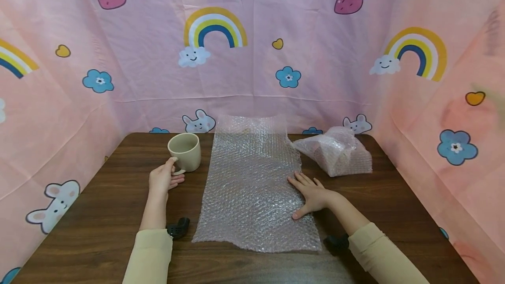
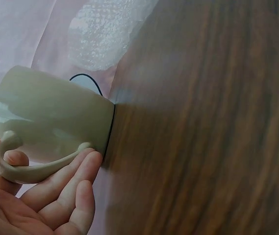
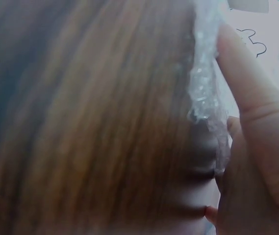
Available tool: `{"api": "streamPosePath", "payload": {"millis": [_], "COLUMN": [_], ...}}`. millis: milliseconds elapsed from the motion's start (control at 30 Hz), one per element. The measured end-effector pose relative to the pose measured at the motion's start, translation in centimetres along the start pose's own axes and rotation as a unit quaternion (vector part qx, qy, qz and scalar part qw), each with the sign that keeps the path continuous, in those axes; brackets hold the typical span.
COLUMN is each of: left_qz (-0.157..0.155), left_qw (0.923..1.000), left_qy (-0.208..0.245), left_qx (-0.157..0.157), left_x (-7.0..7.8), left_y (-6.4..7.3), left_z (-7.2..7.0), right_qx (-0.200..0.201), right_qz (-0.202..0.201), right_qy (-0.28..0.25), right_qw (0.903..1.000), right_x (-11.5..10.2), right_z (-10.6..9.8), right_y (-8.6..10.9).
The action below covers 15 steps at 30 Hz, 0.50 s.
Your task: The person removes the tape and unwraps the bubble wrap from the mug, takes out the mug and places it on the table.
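A beige-green mug (image 1: 185, 153) stands upright at the back left of the table. My left hand (image 1: 161, 178) pinches its handle (image 2: 34, 171), thumb above and a fingertip showing through the loop; the other fingers extend below, close to the mug's base. In the middle lies a long sheet of bubble wrap (image 1: 256, 187), spread flat, its far end reaching the back cloth. With fingers spread, my right hand (image 1: 313, 196) rests on the sheet's right edge. The right wrist view shows that hand's thumb (image 3: 252, 78) along the bubble wrap edge (image 3: 205, 83).
A bundle wrapped in bubble wrap (image 1: 341, 154) sits at the back right, its twisted end pointing left toward the sheet. The dark wooden table (image 1: 106, 227) meets patterned pink cloth (image 1: 252, 73) behind and at both sides. Black wrist devices (image 1: 179, 228) sit by both sleeves.
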<state>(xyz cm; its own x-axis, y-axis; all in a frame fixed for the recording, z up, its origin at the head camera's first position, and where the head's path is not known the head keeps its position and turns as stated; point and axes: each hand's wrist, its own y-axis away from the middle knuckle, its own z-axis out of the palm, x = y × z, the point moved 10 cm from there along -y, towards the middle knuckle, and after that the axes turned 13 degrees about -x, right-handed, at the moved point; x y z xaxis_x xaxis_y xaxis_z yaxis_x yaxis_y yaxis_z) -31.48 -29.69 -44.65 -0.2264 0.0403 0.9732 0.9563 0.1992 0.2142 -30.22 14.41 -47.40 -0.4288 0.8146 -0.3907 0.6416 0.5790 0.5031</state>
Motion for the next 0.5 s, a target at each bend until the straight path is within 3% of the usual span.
{"api": "streamPosePath", "payload": {"millis": [233,500], "left_qz": [-0.021,-0.02], "left_qw": [0.9991,0.9932], "left_qy": [-0.025,-0.099], "left_qx": [-0.027,-0.058], "left_x": [0.14,0.52], "left_y": [0.03,-0.03], "left_z": [0.14,0.77], "right_qx": [0.001,0.004], "right_qz": [-0.002,-0.008], "right_qy": [-0.002,-0.003], "right_qw": [1.0,1.0], "right_x": [0.0,-0.24], "right_z": [0.01,-0.07], "right_y": [-0.1,0.02]}}
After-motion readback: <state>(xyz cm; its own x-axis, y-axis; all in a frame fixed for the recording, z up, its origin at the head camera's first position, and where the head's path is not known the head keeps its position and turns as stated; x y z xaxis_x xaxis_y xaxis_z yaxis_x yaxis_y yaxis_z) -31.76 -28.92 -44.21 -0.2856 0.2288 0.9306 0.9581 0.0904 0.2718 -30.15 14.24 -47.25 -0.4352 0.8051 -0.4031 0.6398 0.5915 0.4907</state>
